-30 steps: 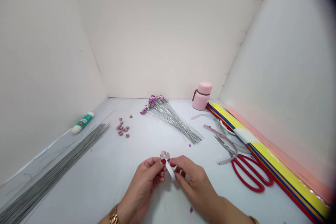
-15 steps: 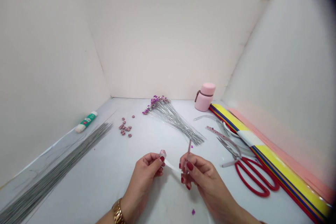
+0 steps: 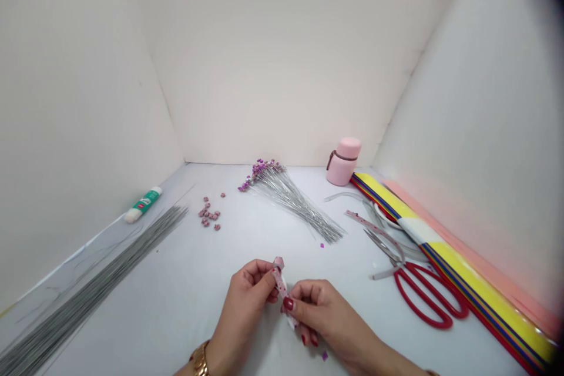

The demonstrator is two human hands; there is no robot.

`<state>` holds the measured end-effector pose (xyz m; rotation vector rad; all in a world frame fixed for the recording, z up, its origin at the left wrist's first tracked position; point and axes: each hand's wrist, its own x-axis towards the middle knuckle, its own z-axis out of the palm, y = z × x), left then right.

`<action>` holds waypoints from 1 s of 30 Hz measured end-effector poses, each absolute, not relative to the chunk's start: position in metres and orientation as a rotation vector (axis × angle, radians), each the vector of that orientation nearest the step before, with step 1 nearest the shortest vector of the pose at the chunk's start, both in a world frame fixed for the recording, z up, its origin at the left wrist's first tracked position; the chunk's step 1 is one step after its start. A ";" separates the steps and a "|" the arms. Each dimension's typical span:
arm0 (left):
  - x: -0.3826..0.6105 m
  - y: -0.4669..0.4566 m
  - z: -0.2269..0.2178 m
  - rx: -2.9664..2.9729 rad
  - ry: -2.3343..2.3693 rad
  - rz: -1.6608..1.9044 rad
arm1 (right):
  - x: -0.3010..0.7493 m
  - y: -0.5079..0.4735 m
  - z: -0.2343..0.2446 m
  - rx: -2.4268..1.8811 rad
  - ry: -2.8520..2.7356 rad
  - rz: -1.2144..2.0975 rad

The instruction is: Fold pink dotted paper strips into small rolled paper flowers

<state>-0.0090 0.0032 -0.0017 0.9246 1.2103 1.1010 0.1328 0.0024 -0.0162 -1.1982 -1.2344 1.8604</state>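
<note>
My left hand [image 3: 244, 299] and my right hand [image 3: 319, 311] are close together above the white tabletop [image 3: 176, 282]. Between them, both pinch a narrow white paper strip with pink speckles [image 3: 280, 282], curled into a small loop at its top end. My left fingers hold the upper part. My right thumb and fingers hold the lower part, partly hiding it. A tiny purple scrap [image 3: 325, 355] lies just under my right hand.
Silver wires tipped with purple flowers [image 3: 286, 197] and loose pink pieces [image 3: 208, 214] lie ahead. A long grey wire bundle [image 3: 88, 288] and glue stick [image 3: 143, 204] are left. Red-handled scissors [image 3: 423, 296], coloured paper sheets [image 3: 476, 273] and a pink jar [image 3: 342, 161] are right.
My hands have moved together. The strip, stretched between them before, is now gathered and upright, and the thin piece upright in my right hand no longer shows.
</note>
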 end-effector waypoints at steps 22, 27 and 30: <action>-0.005 -0.014 -0.005 1.486 1.128 0.733 | 0.157 0.025 -0.007 -1.033 -0.815 1.402; -0.003 -0.012 -0.009 1.330 1.119 0.766 | 0.163 0.031 -0.006 -1.076 -0.738 1.434; -0.004 -0.011 -0.009 1.372 1.145 0.824 | 0.151 0.020 -0.005 -1.138 -0.989 1.673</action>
